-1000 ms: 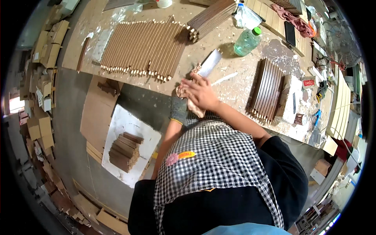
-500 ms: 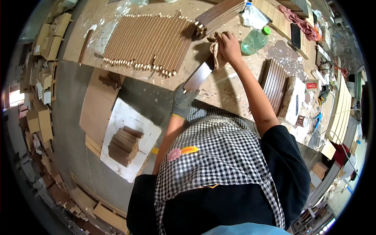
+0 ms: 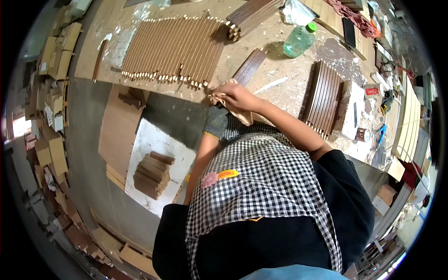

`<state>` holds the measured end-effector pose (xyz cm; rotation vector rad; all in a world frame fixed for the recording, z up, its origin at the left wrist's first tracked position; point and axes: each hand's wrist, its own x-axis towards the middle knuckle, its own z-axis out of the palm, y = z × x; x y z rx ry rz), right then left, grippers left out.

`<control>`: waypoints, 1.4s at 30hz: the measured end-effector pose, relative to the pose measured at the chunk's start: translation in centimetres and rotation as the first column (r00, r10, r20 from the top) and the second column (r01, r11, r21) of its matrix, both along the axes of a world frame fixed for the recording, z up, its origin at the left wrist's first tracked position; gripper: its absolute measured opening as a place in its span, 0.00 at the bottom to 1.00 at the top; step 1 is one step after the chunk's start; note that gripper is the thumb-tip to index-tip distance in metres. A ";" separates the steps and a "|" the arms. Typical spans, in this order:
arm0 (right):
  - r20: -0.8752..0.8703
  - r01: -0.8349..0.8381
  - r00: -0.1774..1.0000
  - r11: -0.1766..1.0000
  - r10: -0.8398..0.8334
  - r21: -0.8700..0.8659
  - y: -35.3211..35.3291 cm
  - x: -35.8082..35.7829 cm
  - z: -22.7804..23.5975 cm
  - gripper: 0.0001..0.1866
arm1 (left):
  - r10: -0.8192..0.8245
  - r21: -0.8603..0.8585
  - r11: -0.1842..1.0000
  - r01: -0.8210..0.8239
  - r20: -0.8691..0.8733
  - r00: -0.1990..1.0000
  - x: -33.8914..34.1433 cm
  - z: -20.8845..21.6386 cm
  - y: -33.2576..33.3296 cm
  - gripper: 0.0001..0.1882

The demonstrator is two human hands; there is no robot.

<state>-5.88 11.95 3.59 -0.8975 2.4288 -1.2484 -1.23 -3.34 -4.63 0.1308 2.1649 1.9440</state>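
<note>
A narrow set of brown wooden strips (image 3: pixel 250 67) slants over the table's near edge toward me. My bare right hand (image 3: pixel 239 97) is closed on a crumpled tan cloth (image 3: pixel 243 115), pressing it over the strips' near end. Just below is my left hand (image 3: pixel 216 120) in a dark grey glove, at that same end; the cloth covers its fingertips. To the left lies a wide row of brown strips with pale ends (image 3: pixel 172 51). Another stack of strips (image 3: pixel 323 95) lies to the right.
A green-capped clear bottle (image 3: pixel 299 41) stands beyond the strips, near another strip bundle (image 3: pixel 254 18). A white block (image 3: pixel 347 109) and a dark phone (image 3: pixel 349 31) are on the right. Below the table's left side, a white board (image 3: pixel 179 161) carries a stack of wood pieces (image 3: pixel 153 175).
My right hand has drawn the cloth along the strips, from their far end back toward me, beside my left hand. The strips' far part is now uncovered.
</note>
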 end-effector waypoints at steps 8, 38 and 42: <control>-0.460 0.214 0.884 0.949 -0.086 0.233 2.9 3.3 -0.7 0.23 | 0.088 0.384 0.884 -0.265 0.420 0.903 1.7 3.7 1.3 0.20; -0.462 0.767 0.619 0.616 -0.635 0.182 13.8 -7.3 -5.4 0.19 | -0.298 0.575 0.775 -0.264 0.700 0.650 1.5 4.8 0.9 0.21; -0.408 0.787 0.566 0.616 -0.716 0.011 9.8 -3.1 3.0 0.10 | -0.379 0.555 0.649 -0.520 0.829 0.412 3.4 7.6 1.1 0.17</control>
